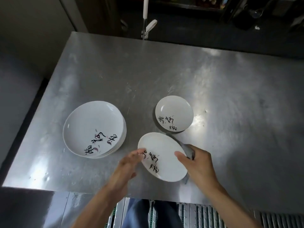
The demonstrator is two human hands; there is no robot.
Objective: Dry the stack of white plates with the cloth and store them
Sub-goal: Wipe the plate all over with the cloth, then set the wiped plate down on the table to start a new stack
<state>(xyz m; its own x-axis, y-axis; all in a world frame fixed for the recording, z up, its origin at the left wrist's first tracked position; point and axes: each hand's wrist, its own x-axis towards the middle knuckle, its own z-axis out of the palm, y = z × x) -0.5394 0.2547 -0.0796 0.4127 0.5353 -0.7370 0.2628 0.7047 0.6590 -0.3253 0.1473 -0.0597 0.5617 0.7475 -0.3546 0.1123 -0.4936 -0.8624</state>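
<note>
A stack of white plates (93,127) with black brush lettering stands on the left of the steel table (164,71). A single white plate (174,112) lies apart to the right. I hold a third white plate (162,155) tilted above the table's front part. My right hand (197,163) grips its right rim, thumb on the upper face, with a grey cloth (189,150) bunched under the fingers and behind the plate. My left hand (128,165) touches the plate's left rim with its fingertips; the hand is blurred.
A white-handled tool (145,17) stands upright beyond the table's far edge. A dark wall and floor lie to the left. Metal grating (205,216) and my legs show below the table's front edge.
</note>
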